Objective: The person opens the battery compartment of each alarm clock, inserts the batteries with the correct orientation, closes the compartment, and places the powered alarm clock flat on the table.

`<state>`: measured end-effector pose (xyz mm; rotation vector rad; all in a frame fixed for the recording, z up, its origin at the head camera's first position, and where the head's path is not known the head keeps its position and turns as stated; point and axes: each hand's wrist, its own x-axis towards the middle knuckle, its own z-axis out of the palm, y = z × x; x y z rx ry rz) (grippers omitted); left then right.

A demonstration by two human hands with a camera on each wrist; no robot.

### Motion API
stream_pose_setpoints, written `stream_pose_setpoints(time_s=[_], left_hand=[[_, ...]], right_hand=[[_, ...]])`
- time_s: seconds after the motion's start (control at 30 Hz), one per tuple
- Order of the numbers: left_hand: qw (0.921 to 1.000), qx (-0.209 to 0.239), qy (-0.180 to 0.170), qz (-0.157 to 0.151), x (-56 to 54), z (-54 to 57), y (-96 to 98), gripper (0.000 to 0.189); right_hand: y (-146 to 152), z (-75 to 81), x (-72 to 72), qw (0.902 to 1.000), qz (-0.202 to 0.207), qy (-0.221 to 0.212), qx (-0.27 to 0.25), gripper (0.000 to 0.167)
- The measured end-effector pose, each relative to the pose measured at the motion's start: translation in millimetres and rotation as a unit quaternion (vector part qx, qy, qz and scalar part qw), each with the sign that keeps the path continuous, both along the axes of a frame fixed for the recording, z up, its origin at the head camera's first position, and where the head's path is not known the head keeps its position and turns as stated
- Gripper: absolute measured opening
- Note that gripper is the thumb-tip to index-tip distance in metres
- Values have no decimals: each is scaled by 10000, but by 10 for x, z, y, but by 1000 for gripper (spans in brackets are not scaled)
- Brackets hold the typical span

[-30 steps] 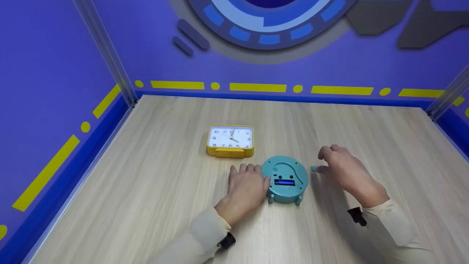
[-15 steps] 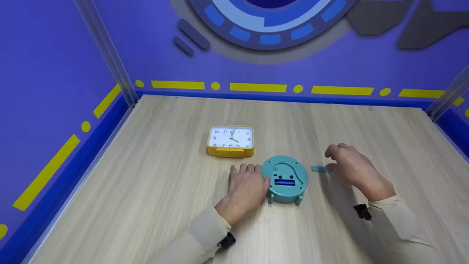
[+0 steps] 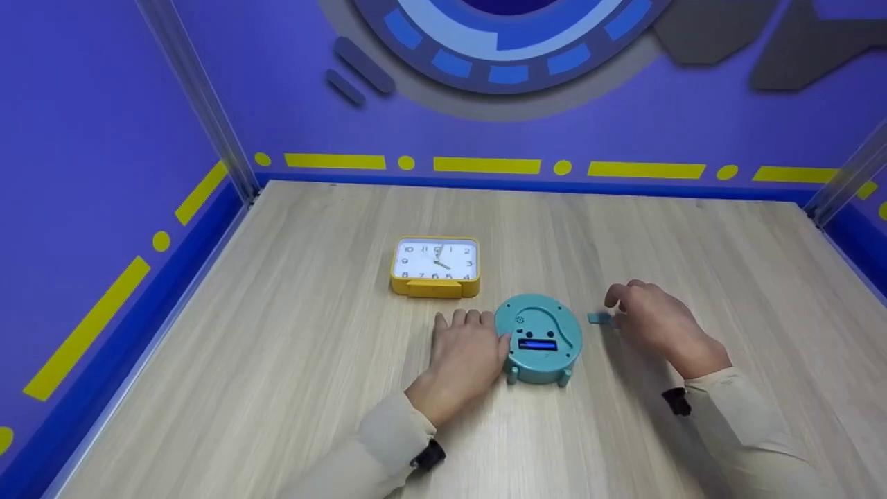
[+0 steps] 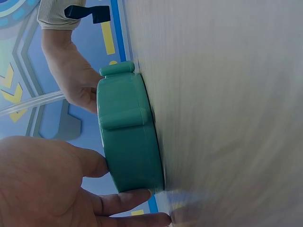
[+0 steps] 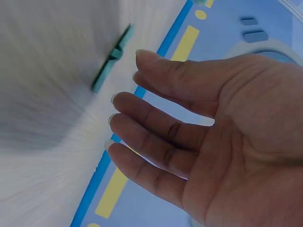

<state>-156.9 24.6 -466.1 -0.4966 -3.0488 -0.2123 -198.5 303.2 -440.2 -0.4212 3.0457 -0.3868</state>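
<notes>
A round teal alarm clock (image 3: 544, 360) lies face down, its back showing a slot with a blue battery (image 3: 538, 345). My left hand (image 3: 457, 357) holds its left side, thumb at the back's rim and index finger against the side wall in the left wrist view. To the clock's right, a small teal battery cover (image 3: 599, 318) lies on the table. Beside it hovers my right hand (image 3: 658, 322), partly hiding the cover in the head view. The right wrist view shows a gap between these loosely bent fingers and the cover (image 5: 112, 57).
Behind my left hand a yellow rectangular alarm clock (image 3: 435, 263) lies face up. The wooden table (image 3: 277, 312) is bounded by a blue patterned wall (image 3: 589, 132) at the back and another panel on the left.
My right hand shifted right, uncovering more of the battery cover, then came partway back left over its end. The left hand and the teal clock stayed put.
</notes>
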Motion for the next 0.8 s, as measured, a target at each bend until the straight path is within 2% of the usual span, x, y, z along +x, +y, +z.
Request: stream_pose_setpoints(time_s=[0.17,0.3,0.43,0.8], left_hand=[[10000,-38,-62,11,0,-2,-1,53],[10000,-12,40,-5,1,-11,0,50],[10000,14,44,1,-1,-13,4,50],[9999,-49,110,-34,6,-10,-1,51]], right_hand=[[-3,-38,-14,9999,2,-158,57,24],[-1,-66,-5,9998,106,-54,166,22],[1,-80,8,9996,163,44,212,18],[-20,-79,3,9998,78,-135,108,3]])
